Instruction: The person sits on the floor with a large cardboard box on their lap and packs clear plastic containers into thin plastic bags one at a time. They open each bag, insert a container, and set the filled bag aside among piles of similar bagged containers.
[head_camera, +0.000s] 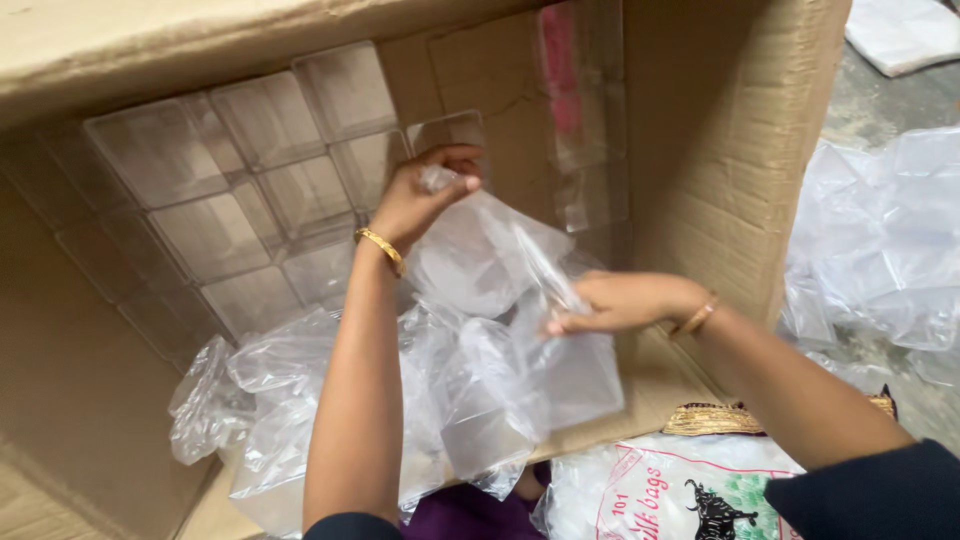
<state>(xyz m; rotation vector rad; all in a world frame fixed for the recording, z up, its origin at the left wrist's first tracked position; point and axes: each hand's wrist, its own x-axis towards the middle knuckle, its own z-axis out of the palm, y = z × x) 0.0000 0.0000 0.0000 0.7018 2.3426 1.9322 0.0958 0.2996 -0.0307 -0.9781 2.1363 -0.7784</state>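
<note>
A large cardboard box lies open on its side in front of me. Clear square plastic containers are stacked against its inner wall. My left hand, with a gold bangle at the wrist, pinches the top of a clear plastic bag that holds more clear containers. My right hand, also wearing a bangle, grips the same bag lower down on its right side. The bag hangs partly inside the box mouth, over the crumpled plastic below.
Crumpled clear plastic wrap spills out of the box at the lower left. A printed white packet of bags lies at the bottom. More clear plastic bags sit on the grey floor to the right.
</note>
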